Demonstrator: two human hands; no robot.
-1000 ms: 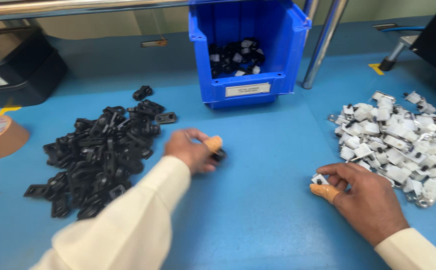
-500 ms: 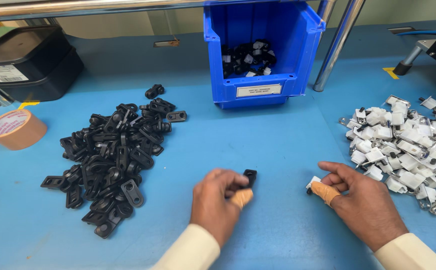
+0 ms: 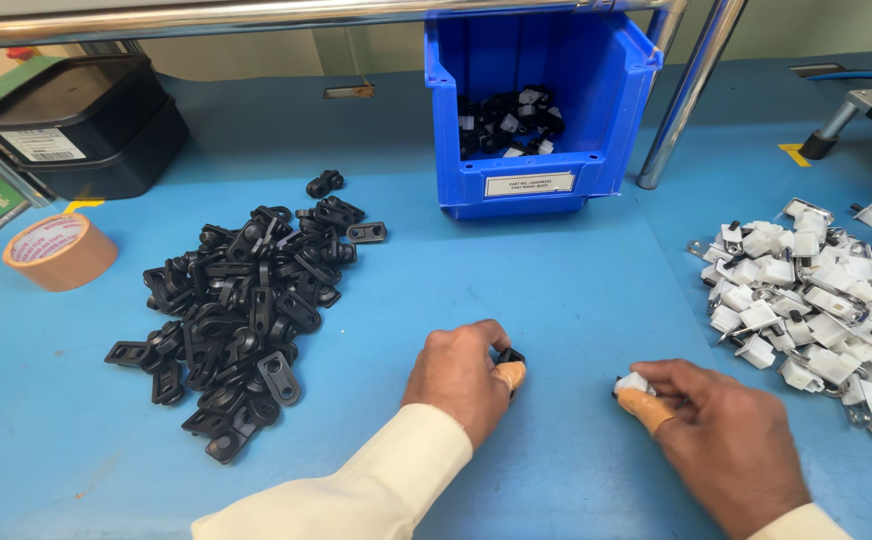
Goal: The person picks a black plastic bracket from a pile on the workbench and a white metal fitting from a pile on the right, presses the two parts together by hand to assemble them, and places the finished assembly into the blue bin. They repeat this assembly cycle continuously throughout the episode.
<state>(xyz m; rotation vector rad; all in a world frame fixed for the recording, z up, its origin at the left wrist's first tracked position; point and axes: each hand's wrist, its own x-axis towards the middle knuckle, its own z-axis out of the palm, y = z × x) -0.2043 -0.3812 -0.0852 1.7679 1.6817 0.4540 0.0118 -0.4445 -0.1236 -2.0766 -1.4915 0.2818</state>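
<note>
Since a moment ago, the left hand has carried its pinched black clip closer to the right hand, which grips a white piece. Fingers hide most of both parts.

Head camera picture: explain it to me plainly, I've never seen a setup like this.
The camera sits on a person's head and looks down at their own two bare hands over a blue table. The left hand holds a small black part; the right hand holds a small white part. To the left lies a pile of black parts, to the right a pile of white parts. Behind stand a blue bin with mixed parts, a roll of tape and a black box.
</note>
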